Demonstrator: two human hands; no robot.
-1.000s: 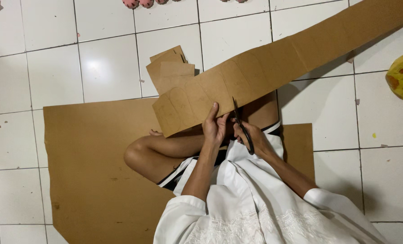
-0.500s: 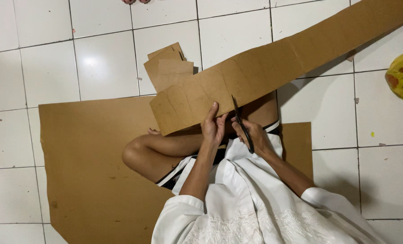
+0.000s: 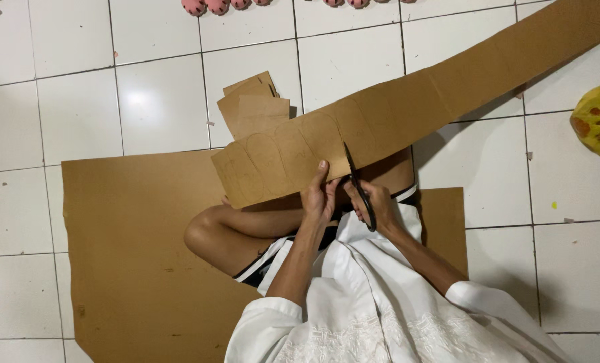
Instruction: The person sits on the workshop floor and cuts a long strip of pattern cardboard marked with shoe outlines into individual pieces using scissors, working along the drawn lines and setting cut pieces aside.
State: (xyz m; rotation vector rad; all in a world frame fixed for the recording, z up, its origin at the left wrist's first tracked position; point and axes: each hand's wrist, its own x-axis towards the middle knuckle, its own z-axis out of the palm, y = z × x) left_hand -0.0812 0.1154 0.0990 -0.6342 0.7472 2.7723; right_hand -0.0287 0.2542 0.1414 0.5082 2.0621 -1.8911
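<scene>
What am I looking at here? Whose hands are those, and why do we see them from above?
There is no machine here. A person sits on a white tiled floor with a camera on their head, so the one picture looks down at their own hands. The left hand grips the edge of a long cardboard strip with arch shapes drawn on it. The right hand holds black scissors, whose blades are at the strip's edge. Under the person lies a big cardboard sheet. Behind the strip is a small pile of cardboard pieces. At the right edge sits a yellow bag.
</scene>
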